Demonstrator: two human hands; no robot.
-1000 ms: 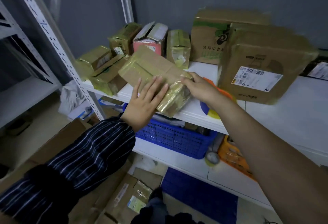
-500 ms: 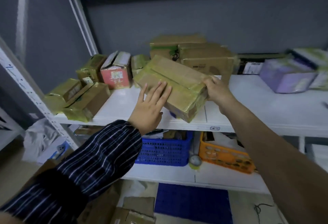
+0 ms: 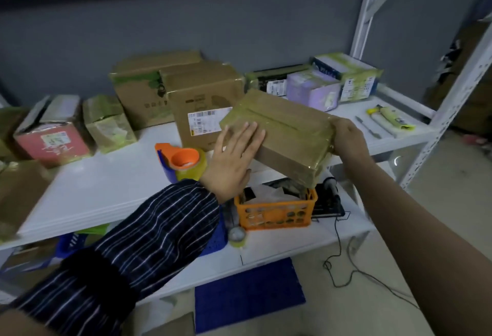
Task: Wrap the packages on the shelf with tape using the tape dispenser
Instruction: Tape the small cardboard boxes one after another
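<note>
Head view — left grip flat on taped package, right grip curled round its end

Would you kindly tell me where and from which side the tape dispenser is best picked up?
Probably by the blue body on the left side of the tape dispenser, coming from above at the near edge of the shelf: it lies with its orange hub up, a cardboard box stands behind it, and the left hand is close on its right.

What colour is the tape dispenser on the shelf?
The tape dispenser is orange and blue, clearest in the head view.
</note>
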